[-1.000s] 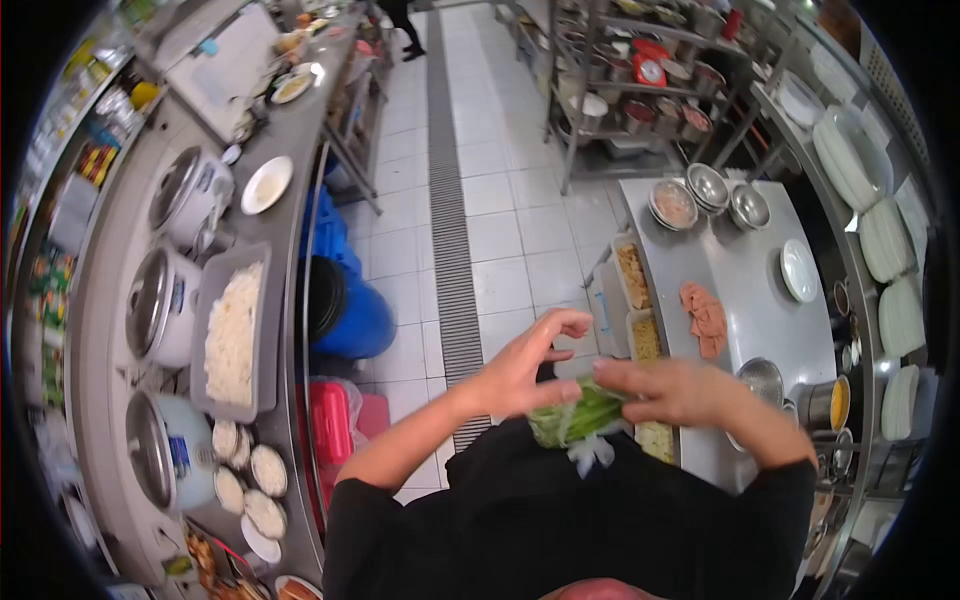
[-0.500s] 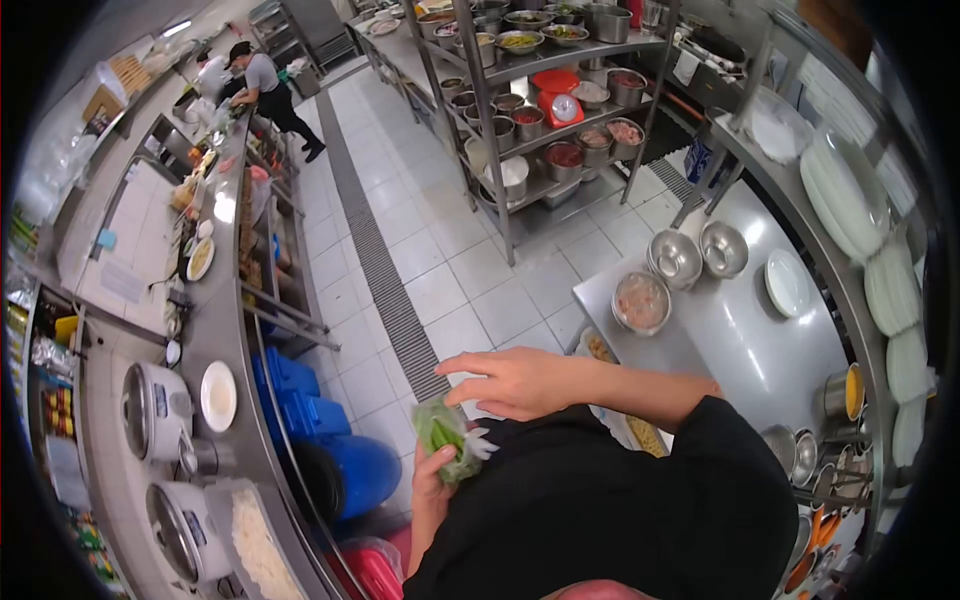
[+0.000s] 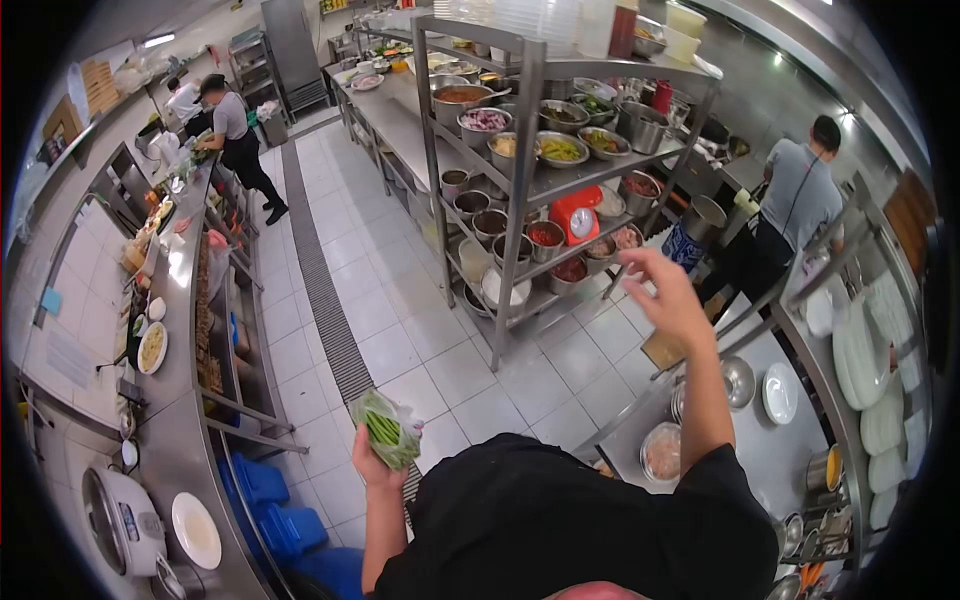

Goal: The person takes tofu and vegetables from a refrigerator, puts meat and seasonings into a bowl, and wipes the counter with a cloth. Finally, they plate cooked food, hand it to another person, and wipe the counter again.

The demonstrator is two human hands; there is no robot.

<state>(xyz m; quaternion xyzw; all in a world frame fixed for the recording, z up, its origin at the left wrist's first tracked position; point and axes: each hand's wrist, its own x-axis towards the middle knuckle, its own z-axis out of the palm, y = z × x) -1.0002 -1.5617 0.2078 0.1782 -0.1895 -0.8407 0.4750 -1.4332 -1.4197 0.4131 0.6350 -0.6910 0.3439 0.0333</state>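
My left hand [image 3: 372, 464] is wrapped around a clear plastic bag of green vegetables [image 3: 384, 430], held out over the tiled floor. Long green stalks or pods show through the plastic; their exact kind is hard to tell. My right hand [image 3: 668, 302] is raised at the right with bent, parted fingers and nothing in it. From this view it appears in front of the metal shelf rack [image 3: 517, 220], nearest to the lower shelf's metal pots. A red kitchen scale [image 3: 576, 214] stands on that rack, with a pot of red food [image 3: 546, 238] beside it.
On the right is a steel table with a white plate [image 3: 780, 394] and a bowl of pinkish food [image 3: 661, 452]. A long counter [image 3: 170, 415] with a rice cooker [image 3: 125, 522] runs along the left. One co-worker [image 3: 803, 200] stands at right; two more are far left.
My right hand has moved away from the bag, up and to the right towards the rack. The view has shifted, and a co-worker now shows at right. The bag remains in my left hand.
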